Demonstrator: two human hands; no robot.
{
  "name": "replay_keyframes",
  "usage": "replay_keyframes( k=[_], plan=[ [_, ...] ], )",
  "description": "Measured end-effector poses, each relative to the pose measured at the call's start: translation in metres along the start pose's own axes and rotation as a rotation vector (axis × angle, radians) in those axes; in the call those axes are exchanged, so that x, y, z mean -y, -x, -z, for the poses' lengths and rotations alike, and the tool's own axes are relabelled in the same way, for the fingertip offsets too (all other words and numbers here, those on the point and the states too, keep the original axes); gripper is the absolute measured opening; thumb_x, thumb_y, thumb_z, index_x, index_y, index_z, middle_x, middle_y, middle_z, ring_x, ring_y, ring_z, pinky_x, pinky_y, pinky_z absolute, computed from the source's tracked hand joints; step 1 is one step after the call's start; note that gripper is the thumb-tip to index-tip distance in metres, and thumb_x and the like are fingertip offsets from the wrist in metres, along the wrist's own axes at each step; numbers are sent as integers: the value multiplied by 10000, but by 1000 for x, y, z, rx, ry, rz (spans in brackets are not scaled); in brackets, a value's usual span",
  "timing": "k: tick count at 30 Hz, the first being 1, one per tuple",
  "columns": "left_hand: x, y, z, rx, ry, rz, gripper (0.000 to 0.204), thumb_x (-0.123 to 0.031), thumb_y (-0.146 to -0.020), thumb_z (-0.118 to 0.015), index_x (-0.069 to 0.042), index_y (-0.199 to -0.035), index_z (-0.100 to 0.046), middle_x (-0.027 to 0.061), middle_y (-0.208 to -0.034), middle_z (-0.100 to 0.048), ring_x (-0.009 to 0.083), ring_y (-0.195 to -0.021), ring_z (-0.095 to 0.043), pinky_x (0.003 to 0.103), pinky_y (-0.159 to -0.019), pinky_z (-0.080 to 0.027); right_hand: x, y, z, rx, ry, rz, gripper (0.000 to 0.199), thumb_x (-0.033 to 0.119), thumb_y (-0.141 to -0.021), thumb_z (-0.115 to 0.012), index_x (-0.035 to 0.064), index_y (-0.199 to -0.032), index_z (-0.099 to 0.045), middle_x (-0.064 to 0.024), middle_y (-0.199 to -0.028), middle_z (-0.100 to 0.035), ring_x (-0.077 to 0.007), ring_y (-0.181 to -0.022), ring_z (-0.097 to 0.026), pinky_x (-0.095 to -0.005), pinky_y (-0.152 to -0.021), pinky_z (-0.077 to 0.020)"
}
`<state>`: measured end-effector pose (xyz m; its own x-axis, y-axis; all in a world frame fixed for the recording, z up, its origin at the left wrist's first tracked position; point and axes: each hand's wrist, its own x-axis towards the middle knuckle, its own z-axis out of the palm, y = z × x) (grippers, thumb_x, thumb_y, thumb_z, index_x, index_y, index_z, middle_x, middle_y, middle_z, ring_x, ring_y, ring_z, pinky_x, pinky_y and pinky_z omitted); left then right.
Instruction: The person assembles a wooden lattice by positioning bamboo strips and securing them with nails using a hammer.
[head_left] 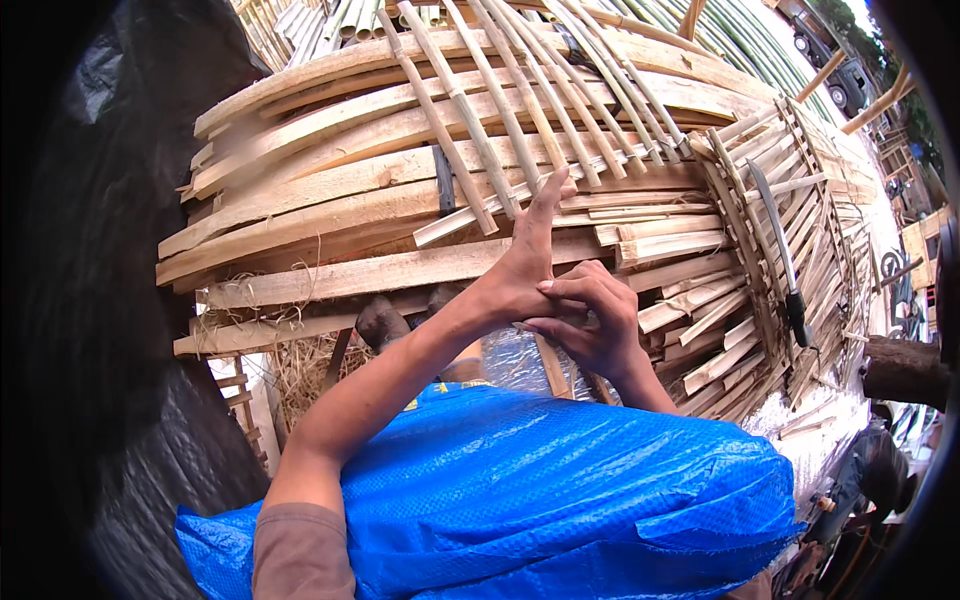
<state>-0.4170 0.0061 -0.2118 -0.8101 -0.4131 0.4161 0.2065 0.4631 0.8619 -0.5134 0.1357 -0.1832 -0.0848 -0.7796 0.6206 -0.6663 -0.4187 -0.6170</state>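
My left hand (536,240) is raised in front of me, seen nearly edge-on, its fingers stretched out toward the far side. Against the base of its palm, near the wrist, my right hand (597,308) is closed with bent fingers in a pinch. Anything small between those fingertips is hidden. Just beyond the left fingertips lie several narrow bamboo strips (531,92), side by side across stacked wooden planks (330,210). A blue woven tarp (560,480) covers my lap below both hands.
At the right, a long knife (771,205) with a black handle rests on a bundle of split bamboo (725,330). Black plastic sheeting (150,400) hangs at the left. Dry shavings (300,385) lie under the planks. A dark log end (903,370) juts in at the far right.
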Motion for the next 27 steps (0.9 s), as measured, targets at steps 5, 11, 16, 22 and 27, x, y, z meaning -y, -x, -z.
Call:
replay_keyframes(
  k=[5,11,16,22,27],
  plan=[
    [-3,4,2,9,35,61,1391,-369,-552,-896,-191,-1574,30,213,-1545,-229,381,-1416,-262,578,-1095,-322,0,5,-7,-32,-50,-106,490,208,-635,-910,67,-1030,-657,-79,-802,-648,-239,-702,-617,-352,-625,-473],
    [-2,2,7,62,47,108,1328,-365,-590,-872,-193,-1576,0,205,-1571,-192,378,-1430,-250,572,-1092,-324,9,0,-9,-32,-81,-152,506,202,-642,-909,52,-1053,-657,-91,-818,-645,-223,-720,-630,-342,-640,-495],
    [0,7,5,92,12,38,1277,-329,-613,-844,-180,-1575,-16,208,-1574,-189,390,-1443,-238,571,-1081,-349,-1,6,-6,50,-28,-8,477,192,-659,-902,44,-1042,-661,-92,-825,-653,-208,-753,-651,-333,-660,-516],
    [-9,4,3,148,54,212,1246,-284,-628,-835,-157,-1570,-29,209,-1569,-201,394,-1447,-233,564,-1102,-329,-6,26,-22,-159,-225,-242,415,157,-704,-880,52,-1038,-657,-88,-809,-655,-201,-730,-655,-323,-627,-515],
    [3,11,10,244,123,265,1198,-267,-679,-839,-132,-1569,-47,245,-1544,-220,385,-1460,-199,482,-1183,-208,4,11,-15,35,-117,-253,371,144,-715,-874,32,-990,-651,-91,-792,-647,-198,-712,-647,-315,-632,-511]
  ],
)
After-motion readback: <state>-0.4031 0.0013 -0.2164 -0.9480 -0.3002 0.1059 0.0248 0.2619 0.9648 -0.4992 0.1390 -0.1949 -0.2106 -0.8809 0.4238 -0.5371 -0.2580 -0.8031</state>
